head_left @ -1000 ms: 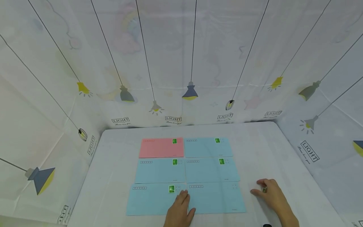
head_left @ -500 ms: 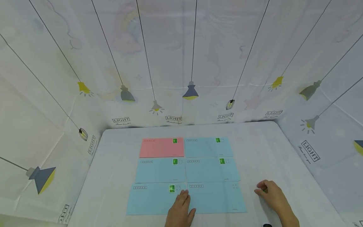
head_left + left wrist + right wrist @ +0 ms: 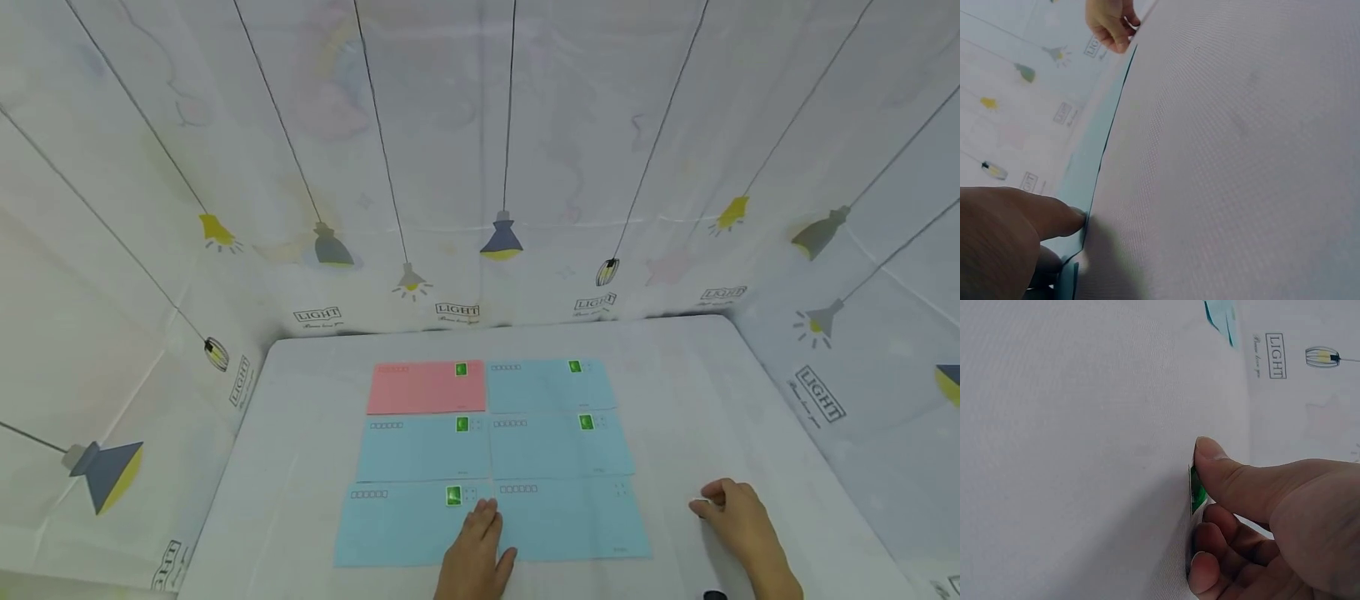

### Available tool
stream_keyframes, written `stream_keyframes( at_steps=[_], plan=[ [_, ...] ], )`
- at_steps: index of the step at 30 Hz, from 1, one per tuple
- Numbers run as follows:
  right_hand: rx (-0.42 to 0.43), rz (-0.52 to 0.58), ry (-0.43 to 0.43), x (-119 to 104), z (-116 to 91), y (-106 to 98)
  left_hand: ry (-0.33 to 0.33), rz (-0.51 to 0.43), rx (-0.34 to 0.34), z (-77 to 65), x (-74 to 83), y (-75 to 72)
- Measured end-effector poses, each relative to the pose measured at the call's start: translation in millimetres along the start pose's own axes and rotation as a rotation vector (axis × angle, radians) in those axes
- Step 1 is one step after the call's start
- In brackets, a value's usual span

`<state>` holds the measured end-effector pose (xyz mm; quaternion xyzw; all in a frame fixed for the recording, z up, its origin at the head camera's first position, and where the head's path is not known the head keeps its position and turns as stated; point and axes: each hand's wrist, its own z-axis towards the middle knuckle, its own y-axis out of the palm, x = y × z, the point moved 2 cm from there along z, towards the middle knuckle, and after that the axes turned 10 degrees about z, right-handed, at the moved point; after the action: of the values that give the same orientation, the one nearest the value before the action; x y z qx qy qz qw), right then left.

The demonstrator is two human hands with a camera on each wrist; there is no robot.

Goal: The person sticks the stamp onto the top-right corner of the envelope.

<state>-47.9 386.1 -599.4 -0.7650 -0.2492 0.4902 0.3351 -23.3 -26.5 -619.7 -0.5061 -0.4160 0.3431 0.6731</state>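
Observation:
In the head view, my left hand (image 3: pixel 476 554) rests with extended fingers across the seam between the bottom-left blue envelope (image 3: pixel 397 529) and the bottom-right blue envelope (image 3: pixel 577 529). Its thumb touches the envelope edge in the left wrist view. To the right of the envelopes, my right hand (image 3: pixel 738 521) is low over the white table. Its thumb and fingers pinch a small green stamp (image 3: pixel 1198 490), seen nearly edge-on in the right wrist view. A green stamp (image 3: pixel 453 496) sits on the bottom-left envelope; the bottom-right one bears only printed marks at its upper right.
Behind lie a pink envelope (image 3: pixel 427 392) and several blue envelopes, such as the middle-right blue envelope (image 3: pixel 558 450), each with a green stamp. A small black object (image 3: pixel 715 595) shows at the near edge of view. A lamp-patterned curtain (image 3: pixel 442 167) encloses the table (image 3: pixel 300 433).
My right hand has shifted a little to the right, and the green stamp, visible earlier between its fingers, is now mostly hidden in the head view. My left hand stays in place.

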Motion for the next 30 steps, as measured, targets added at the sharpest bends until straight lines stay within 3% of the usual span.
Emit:
stream_keyframes(
  at_steps=[7, 17, 21, 26, 30],
  plan=[
    [-0.007, -0.004, -0.023, -1, 2, -2, 0.029, 0.011, 0.064, -1.4, -1.4, 1.9],
    [0.01, 0.009, 0.004, -4, -2, 1, 0.029, 0.008, 0.051, -2.1, -0.9, -0.8],
    [0.023, 0.088, 0.002, -7, -4, 6, 0.029, 0.008, 0.041, -2.0, -1.4, 1.1],
    [0.02, 0.214, -0.06, -17, -7, 13, 0.027, -0.002, 0.029, -1.8, -1.6, 0.9],
    [-0.007, 0.245, -0.098, -25, -6, 16, 0.034, 0.002, 0.048, -1.8, -1.1, -1.5]
  ],
)
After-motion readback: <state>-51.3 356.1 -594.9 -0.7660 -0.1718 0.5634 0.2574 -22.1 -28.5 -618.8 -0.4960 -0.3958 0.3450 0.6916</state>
